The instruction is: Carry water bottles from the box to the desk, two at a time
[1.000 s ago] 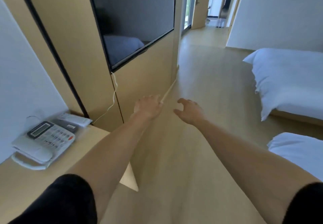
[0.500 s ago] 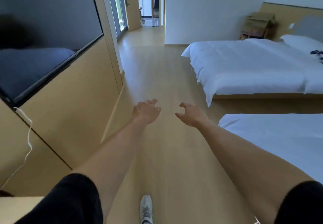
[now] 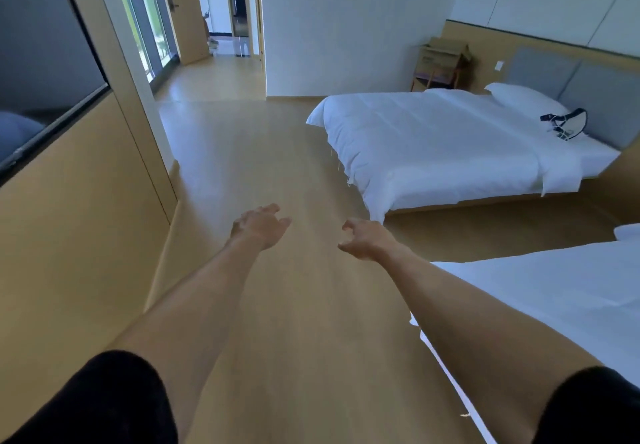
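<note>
wood floor (image 3: 263, 152) ahead; left grip (image 3: 259, 227), right grip (image 3: 363, 241) empty

No text, label, brand, number or sign can be read anywhere in the head view, neither on the walls nor on the furniture.

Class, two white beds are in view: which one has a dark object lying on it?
The far bed: a dark strapped object lies near its pillow; the near bed shows none.
</note>
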A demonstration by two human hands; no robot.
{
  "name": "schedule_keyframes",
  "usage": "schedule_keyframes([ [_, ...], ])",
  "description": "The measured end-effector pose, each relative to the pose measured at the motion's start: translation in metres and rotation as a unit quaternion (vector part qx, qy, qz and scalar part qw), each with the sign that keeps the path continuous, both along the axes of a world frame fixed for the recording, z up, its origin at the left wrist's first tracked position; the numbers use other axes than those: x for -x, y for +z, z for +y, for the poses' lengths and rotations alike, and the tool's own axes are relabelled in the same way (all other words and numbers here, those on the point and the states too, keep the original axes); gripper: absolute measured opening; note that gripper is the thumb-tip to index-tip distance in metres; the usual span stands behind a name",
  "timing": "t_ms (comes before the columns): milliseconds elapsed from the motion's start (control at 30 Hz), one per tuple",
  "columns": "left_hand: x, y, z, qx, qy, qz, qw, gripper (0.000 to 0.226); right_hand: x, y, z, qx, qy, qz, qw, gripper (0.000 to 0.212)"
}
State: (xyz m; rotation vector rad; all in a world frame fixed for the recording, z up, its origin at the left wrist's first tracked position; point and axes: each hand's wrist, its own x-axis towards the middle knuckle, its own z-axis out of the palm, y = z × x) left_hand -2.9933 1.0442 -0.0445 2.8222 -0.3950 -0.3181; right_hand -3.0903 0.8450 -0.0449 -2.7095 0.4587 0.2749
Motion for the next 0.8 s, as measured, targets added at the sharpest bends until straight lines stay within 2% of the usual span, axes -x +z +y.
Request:
schedule_keyframes([
  [200, -0.082, -0.005, -0.03, 0.002, -0.014, 0.017, 1.0, 0.059, -0.08, -0.001, -0.029, 0.003, -0.019, 0.02, 1.0, 0.051],
  [400, -0.16, -0.014, -0.061, 0.011, -0.006, 0.017, 1.0, 0.058, -0.169, -0.017, -0.062, -0.011, -0.03, 0.003, 0.999, 0.052],
  [600, -0.27, -0.018, -0.106, -0.009, 0.01, -0.005, 1.0, 0.055, -0.294, -0.029, -0.106, -0.033, -0.006, -0.029, 0.999, 0.057],
  [800, -0.393, -0.004, -0.155, -0.051, 0.026, -0.009, 0.998, 0.057, -0.427, -0.014, -0.164, -0.021, 0.026, -0.028, 0.999, 0.06],
])
